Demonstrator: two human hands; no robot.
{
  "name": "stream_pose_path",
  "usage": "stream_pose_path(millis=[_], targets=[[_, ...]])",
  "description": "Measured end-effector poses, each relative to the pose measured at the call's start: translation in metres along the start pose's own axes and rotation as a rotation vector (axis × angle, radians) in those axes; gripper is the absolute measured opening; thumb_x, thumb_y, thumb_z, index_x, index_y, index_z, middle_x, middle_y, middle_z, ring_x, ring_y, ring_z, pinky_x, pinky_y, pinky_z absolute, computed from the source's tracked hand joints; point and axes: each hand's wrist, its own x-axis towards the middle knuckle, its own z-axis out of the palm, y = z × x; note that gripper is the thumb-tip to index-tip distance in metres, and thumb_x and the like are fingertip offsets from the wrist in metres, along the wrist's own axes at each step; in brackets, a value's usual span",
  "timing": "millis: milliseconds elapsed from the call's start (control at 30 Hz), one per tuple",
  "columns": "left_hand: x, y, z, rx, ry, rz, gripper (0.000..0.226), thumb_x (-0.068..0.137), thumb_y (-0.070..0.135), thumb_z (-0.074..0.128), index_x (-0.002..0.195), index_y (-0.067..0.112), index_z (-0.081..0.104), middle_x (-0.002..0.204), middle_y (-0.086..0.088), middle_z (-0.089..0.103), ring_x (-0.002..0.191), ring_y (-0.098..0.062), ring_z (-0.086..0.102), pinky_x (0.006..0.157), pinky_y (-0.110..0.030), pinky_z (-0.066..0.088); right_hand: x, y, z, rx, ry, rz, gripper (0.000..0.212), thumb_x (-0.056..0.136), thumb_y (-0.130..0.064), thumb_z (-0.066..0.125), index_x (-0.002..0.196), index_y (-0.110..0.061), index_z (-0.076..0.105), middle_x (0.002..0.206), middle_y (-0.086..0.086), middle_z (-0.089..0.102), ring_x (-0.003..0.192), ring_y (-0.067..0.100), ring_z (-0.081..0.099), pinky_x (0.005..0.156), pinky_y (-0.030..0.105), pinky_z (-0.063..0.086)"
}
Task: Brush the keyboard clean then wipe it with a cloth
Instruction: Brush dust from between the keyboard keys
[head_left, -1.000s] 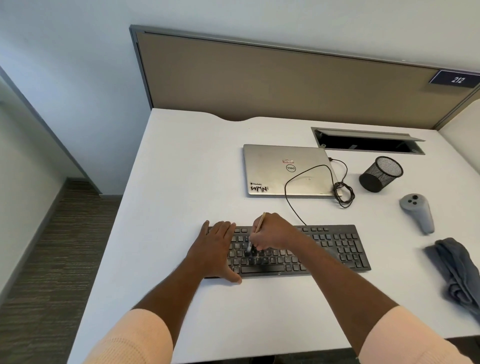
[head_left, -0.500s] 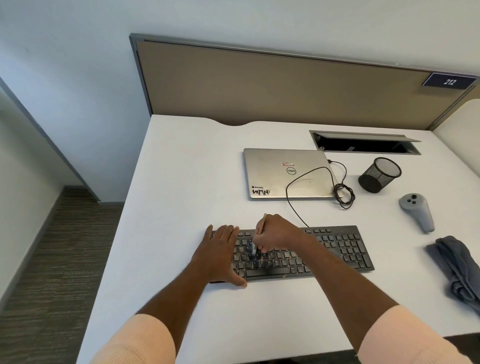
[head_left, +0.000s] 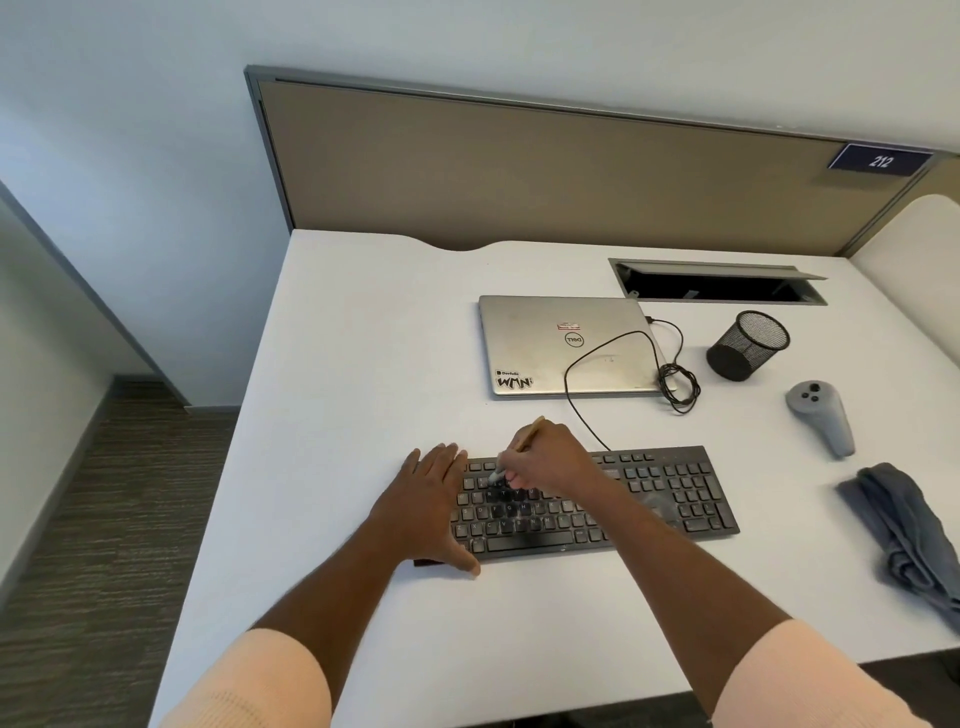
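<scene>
A black keyboard (head_left: 670, 486) lies near the front of the white desk (head_left: 363, 338). My left hand (head_left: 428, 501) rests flat on its left end, fingers together, thumb on the front edge. My right hand (head_left: 550, 457) grips a small brush (head_left: 525, 434) with a wooden handle. Its bristle end touches the upper-left rows of keys. A grey cloth (head_left: 898, 530) lies crumpled at the desk's right edge, apart from both hands.
A closed silver laptop (head_left: 540, 343) sits behind the keyboard with a black cable (head_left: 675, 384) looped over it. A black mesh pen cup (head_left: 748, 345) and a grey controller (head_left: 821, 421) stand to the right. An open cable hatch (head_left: 717, 283) is at the back.
My right hand has drawn the brush from the middle key rows up towards the upper rows. My left hand has stayed on the keyboard's left end.
</scene>
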Motion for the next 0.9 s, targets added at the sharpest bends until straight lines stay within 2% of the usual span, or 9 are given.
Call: stream_pose_path(millis=[200, 367, 433, 533, 633, 733, 833, 900], targets=[[-0.005, -0.005, 0.003, -0.051, -0.007, -0.036, 0.145, 0.059, 0.089, 0.062, 0.158, 0.006, -0.004, 0.167, -0.011, -0.002, 0.154, -0.024, -0.004, 0.124, -0.037, -0.003, -0.006, -0.004, 0.006, -0.041, -0.078, -0.014, 0.022, 0.090, -0.021, 0.062, 0.084, -0.007, 0.078, 0.072, 0.002, 0.076, 0.067, 0.012, 0.075, 0.072, 0.031, 0.064], [-0.006, -0.001, 0.000, -0.012, -0.011, -0.044, 0.143, 0.062, 0.089, 0.059, 0.158, 0.005, -0.005, 0.167, -0.013, -0.001, 0.154, -0.026, -0.005, 0.121, -0.038, -0.009, -0.002, -0.004, 0.011, 0.011, 0.094, 0.024, 0.028, 0.091, -0.026, 0.061, 0.082, -0.005, 0.077, 0.066, 0.001, 0.075, 0.059, 0.007, 0.072, 0.067, 0.029, 0.063], [-0.006, -0.001, 0.000, -0.008, -0.011, -0.044, 0.143, 0.063, 0.090, 0.059, 0.158, 0.004, -0.006, 0.167, -0.013, -0.002, 0.154, -0.027, -0.006, 0.121, -0.038, -0.010, -0.005, -0.009, 0.017, 0.001, 0.060, 0.020, 0.028, 0.093, -0.026, 0.061, 0.084, -0.004, 0.076, 0.068, 0.003, 0.075, 0.058, 0.007, 0.071, 0.065, 0.026, 0.062], [-0.005, -0.001, 0.000, -0.020, -0.012, -0.050, 0.143, 0.062, 0.090, 0.059, 0.157, 0.005, -0.006, 0.167, -0.013, -0.001, 0.154, -0.027, -0.006, 0.122, -0.038, -0.008, -0.006, -0.014, 0.024, 0.056, -0.022, -0.006, 0.027, 0.092, -0.023, 0.060, 0.086, -0.003, 0.077, 0.070, 0.006, 0.076, 0.062, 0.014, 0.075, 0.070, 0.034, 0.064], [-0.005, -0.001, 0.001, -0.033, -0.010, -0.052, 0.144, 0.061, 0.090, 0.060, 0.158, 0.005, -0.005, 0.167, -0.013, -0.001, 0.154, -0.027, -0.006, 0.123, -0.038, -0.006, -0.003, -0.015, 0.022, 0.090, 0.025, 0.002, 0.026, 0.091, -0.024, 0.062, 0.085, -0.005, 0.078, 0.069, 0.004, 0.076, 0.065, 0.015, 0.075, 0.072, 0.035, 0.064], [-0.005, -0.002, 0.002, -0.018, 0.005, -0.048, 0.144, 0.060, 0.091, 0.059, 0.158, 0.004, -0.002, 0.167, -0.013, 0.001, 0.154, -0.028, -0.004, 0.124, -0.039, -0.005, -0.007, -0.015, 0.016, -0.017, 0.018, -0.020, 0.021, 0.085, -0.022, 0.063, 0.079, -0.008, 0.078, 0.068, 0.002, 0.075, 0.066, 0.014, 0.074, 0.063, 0.028, 0.060], [-0.005, -0.002, 0.003, -0.008, 0.015, -0.044, 0.145, 0.059, 0.092, 0.058, 0.158, 0.003, -0.001, 0.167, -0.014, 0.003, 0.154, -0.028, -0.003, 0.124, -0.039, -0.005, -0.011, -0.017, 0.010, -0.146, -0.093, -0.071, 0.021, 0.082, -0.017, 0.061, 0.074, -0.005, 0.076, 0.070, 0.008, 0.075, 0.070, 0.020, 0.074, 0.068, 0.032, 0.061], [-0.004, -0.002, 0.003, -0.011, 0.014, -0.041, 0.145, 0.059, 0.092, 0.057, 0.158, 0.003, -0.001, 0.167, -0.014, 0.003, 0.154, -0.028, -0.003, 0.124, -0.039, -0.005, -0.010, -0.019, 0.004, -0.163, -0.137, -0.092, 0.019, 0.081, -0.014, 0.060, 0.074, -0.007, 0.076, 0.069, 0.008, 0.075, 0.069, 0.019, 0.074, 0.065, 0.031, 0.060]])
